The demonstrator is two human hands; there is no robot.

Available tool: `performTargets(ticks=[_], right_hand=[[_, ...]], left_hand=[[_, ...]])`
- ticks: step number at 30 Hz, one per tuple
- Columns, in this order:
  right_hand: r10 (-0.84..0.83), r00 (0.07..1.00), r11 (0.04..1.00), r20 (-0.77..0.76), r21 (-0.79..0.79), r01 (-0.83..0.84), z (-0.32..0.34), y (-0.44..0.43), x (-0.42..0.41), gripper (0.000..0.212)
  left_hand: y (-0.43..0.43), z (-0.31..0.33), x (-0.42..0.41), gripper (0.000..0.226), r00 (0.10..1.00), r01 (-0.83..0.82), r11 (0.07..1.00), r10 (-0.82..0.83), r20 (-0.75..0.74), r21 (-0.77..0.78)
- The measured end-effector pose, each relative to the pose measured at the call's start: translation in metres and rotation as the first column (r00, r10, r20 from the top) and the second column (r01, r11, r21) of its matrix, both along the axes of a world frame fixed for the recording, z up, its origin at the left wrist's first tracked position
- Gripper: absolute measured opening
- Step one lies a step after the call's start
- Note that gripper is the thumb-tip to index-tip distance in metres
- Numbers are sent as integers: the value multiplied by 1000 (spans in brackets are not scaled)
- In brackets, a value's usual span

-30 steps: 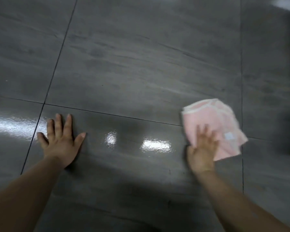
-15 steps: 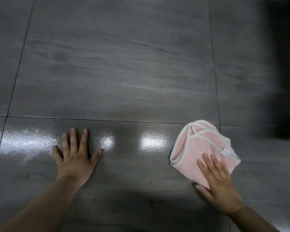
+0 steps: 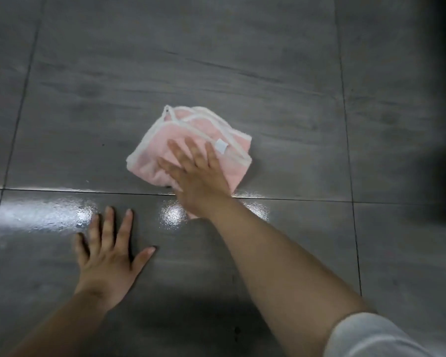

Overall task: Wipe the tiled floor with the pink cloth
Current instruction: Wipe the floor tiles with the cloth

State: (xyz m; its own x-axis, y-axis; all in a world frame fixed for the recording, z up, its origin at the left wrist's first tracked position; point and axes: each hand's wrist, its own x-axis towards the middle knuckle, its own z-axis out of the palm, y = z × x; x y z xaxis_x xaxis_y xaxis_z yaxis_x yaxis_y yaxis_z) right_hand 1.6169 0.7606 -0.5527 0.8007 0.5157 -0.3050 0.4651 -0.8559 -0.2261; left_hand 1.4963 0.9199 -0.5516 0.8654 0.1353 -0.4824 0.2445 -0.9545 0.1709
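crumpled pink terry cloth (image 3: 191,127), white trim, just past horizontal grout line (image 3: 75,191) of glossy grey tiled floor (image 3: 216,60). right grip (image 3: 198,176) flat on top, fingers spread, presses for wiping contact. left grip (image 3: 108,261) splayed nearside of line, guessing body prop.

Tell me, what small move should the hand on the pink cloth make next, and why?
Probably slide the pink cloth farther away across the far tile. The right hand lies flat on it just past the grout line, and the tiled floor beyond looks dull beside the shiny near tile. The left hand is planted flat on that near tile as a brace.
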Motion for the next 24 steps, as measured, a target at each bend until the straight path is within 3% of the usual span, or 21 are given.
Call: performTargets(ticks=[2,4,6,9,10,11,13,15,16,18,20,24], right_hand=[[-52,989,998,136,53,45,-7,-47,17,55],[-342,913,939,222,124,321,-8,-104,37,66],[-567,801,822,193,66,566,-3,-146,48,75],[-761,638,641,119,-17,768,1,-127,57,63],[-767,633,634,109,-31,773,3,-103,59,56],[-723,684,684,98,-42,728,3,-77,58,53],[-493,866,865,80,-63,498,0,-19,39,53],[-219,976,975,-20,-54,217,5,25,2,55],[-110,993,994,-45,-6,110,3,35,-17,55],[46,997,997,67,53,-49,-8,22,-44,54],[-3,985,999,174,47,-5,-15,-32,-61,57],[-360,897,928,258,-1,372,-12,-191,-107,59]], left_hand=[[16,-1,3,96,988,143,989,-140,-70,29],[28,-1,9,84,964,239,969,-230,-136,55],[34,-2,11,81,958,267,963,-261,-123,38],[37,-5,10,81,941,324,945,-317,-121,45],[37,-7,9,82,939,334,941,-326,-112,56],[39,-8,9,82,942,328,942,-322,-95,64],[40,-8,11,82,951,307,949,-303,-59,74],[36,-9,12,82,950,309,949,-305,-62,68],[35,-9,11,82,948,316,946,-311,-69,74],[33,-9,12,82,942,328,940,-320,-101,88],[32,-8,11,86,940,328,940,-314,-137,94],[28,1,11,110,971,236,969,-232,-63,73]])
